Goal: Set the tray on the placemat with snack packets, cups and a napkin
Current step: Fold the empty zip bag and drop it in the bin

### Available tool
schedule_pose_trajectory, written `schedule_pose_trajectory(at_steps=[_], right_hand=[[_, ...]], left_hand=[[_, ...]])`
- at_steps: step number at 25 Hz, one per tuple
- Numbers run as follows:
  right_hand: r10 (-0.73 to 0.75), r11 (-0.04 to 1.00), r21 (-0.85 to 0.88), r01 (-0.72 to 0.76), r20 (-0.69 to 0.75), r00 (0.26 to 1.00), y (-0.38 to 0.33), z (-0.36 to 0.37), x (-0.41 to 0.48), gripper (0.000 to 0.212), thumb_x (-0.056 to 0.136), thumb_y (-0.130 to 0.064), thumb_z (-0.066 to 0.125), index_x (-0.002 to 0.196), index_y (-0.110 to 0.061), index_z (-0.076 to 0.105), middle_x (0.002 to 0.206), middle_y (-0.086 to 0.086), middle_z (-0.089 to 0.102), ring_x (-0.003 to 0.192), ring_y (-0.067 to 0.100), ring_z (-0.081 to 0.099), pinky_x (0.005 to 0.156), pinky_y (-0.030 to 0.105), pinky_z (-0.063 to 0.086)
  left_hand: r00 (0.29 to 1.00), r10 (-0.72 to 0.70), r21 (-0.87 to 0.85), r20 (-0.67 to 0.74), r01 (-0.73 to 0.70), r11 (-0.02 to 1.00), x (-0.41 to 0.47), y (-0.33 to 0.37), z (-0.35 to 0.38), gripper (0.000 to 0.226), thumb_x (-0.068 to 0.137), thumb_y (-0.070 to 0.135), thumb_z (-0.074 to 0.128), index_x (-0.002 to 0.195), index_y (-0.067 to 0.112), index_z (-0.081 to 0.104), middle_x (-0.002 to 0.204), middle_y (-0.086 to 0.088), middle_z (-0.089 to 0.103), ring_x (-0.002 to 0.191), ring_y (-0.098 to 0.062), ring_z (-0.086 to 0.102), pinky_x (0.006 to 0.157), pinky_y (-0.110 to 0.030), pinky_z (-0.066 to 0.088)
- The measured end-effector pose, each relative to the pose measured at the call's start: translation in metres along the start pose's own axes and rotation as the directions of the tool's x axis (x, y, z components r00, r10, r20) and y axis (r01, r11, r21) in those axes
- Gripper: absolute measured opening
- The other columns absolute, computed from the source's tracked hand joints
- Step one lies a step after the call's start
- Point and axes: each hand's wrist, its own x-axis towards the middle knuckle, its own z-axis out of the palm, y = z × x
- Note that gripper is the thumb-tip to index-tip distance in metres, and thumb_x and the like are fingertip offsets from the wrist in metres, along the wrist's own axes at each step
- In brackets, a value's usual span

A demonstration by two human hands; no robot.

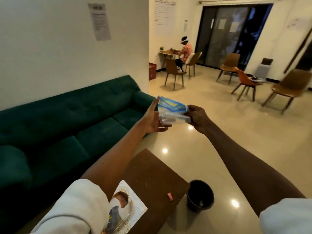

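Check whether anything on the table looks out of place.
A small pink wrapper lies loose on the bare table, apart from the placemat and near the edge by the bin. It looks like stray litter, not part of the setting. Nothing else in view stands out.

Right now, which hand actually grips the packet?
The right hand pinches the packet; the left hand only lies flat against it, fingers straight.

Worktop [152,176]: dark brown wood, scuffed. On it: white rectangular placemat with gold ornament [135,205], near left, partly hidden; small pink-red wrapped sweet [170,196], well apart to its right. Glossy cream tiled floor [211,102]: dark round bucket [200,195] just beside the worktop.
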Motion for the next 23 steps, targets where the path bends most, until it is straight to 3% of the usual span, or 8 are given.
schedule_pose_trajectory(at_steps=[3,6,8,11,14,17,20,23], right_hand=[[-0.055,0.986,-0.165,0.035,-0.119,0.991,0.017,-0.093,0.010,0.034,0.090,0.020,0.054,0.078,-0.009,0.066,0.064,-0.003,0.070,0.048,0.010,0.059,0.044,0.020,0.049],[-0.114,0.964,-0.256,0.072,-0.152,0.982,0.032,-0.168,0.026,0.037,0.086,0.026,0.049,0.082,-0.001,0.073,0.096,0.013,0.075,0.071,0.019,0.065,0.054,0.025,0.053],[-0.120,0.966,-0.248,0.077,-0.162,0.979,0.048,-0.214,0.045,0.043,0.083,0.028,0.043,0.102,0.006,0.074,0.112,0.020,0.071,0.083,0.024,0.067,0.058,0.022,0.056],[0.026,0.989,-0.137,-0.052,-0.183,0.983,0.082,-0.273,0.067,0.034,0.091,0.014,0.049,0.113,0.006,0.073,0.112,0.018,0.073,0.089,0.029,0.067,0.060,0.027,0.058],[0.231,0.964,0.167,-0.209,-0.126,0.965,0.111,-0.312,0.082,0.029,0.095,-0.018,0.056,0.118,-0.011,0.072,0.108,0.012,0.073,0.088,0.026,0.071,0.074,0.034,0.060],[0.380,0.911,0.203,-0.360,-0.066,0.923,0.157,-0.338,0.092,0.035,0.090,-0.040,0.071,0.117,-0.018,0.071,0.104,0.008,0.072,0.085,0.022,0.072,0.075,0.033,0.060],[0.509,0.861,0.039,-0.508,-0.076,0.857,0.249,-0.348,0.084,0.026,0.082,-0.022,0.084,0.104,-0.011,0.075,0.099,0.008,0.075,0.087,0.026,0.074,0.072,0.029,0.061],[0.502,0.833,-0.065,-0.549,-0.329,0.800,0.340,-0.351,0.059,0.013,0.081,-0.012,0.083,0.089,-0.011,0.073,0.081,0.007,0.072,0.079,0.028,0.071,0.066,0.037,0.063]], left_hand=[[0.988,-0.155,-0.037,0.021,0.156,0.987,0.070,-0.017,0.065,0.118,0.058,0.096,0.061,0.131,0.004,0.065,0.122,-0.016,0.070,0.102,-0.033,0.070,0.098,-0.044,0.057],[0.976,-0.217,0.066,0.015,0.215,0.974,0.129,-0.033,0.115,0.105,0.058,0.076,0.083,0.131,0.004,0.063,0.123,-0.017,0.068,0.103,-0.035,0.071,0.101,-0.051,0.056],[0.969,-0.245,0.093,0.014,0.243,0.965,0.171,-0.048,0.143,0.086,0.066,0.051,0.092,0.131,0.004,0.062,0.120,-0.017,0.067,0.098,-0.031,0.072,0.094,-0.044,0.061],[0.974,-0.224,0.090,-0.025,0.225,0.970,0.226,-0.077,0.173,0.042,0.082,0.016,0.085,0.116,0.002,0.065,0.114,-0.015,0.066,0.089,-0.022,0.071,0.084,-0.033,0.065],[0.986,-0.151,0.061,-0.073,0.156,0.986,0.260,-0.106,0.185,0.016,0.088,0.001,0.075,0.103,0.003,0.069,0.102,-0.012,0.070,0.093,-0.023,0.069,0.091,-0.034,0.060],[0.982,-0.151,0.065,-0.115,0.160,0.985,0.288,-0.150,0.183,0.021,0.087,-0.003,0.076,0.107,0.002,0.071,0.100,-0.010,0.073,0.094,-0.024,0.069,0.090,-0.036,0.060],[0.950,-0.248,0.065,-0.190,0.264,0.962,0.307,-0.231,0.167,0.045,0.085,-0.004,0.077,0.128,-0.005,0.062,0.112,-0.015,0.071,0.099,-0.028,0.071,0.090,-0.040,0.063],[0.883,-0.360,0.056,-0.301,0.394,0.918,0.312,-0.326,0.149,0.044,0.089,-0.002,0.074,0.130,-0.004,0.059,0.107,-0.016,0.067,0.086,-0.026,0.068,0.066,-0.026,0.061]])
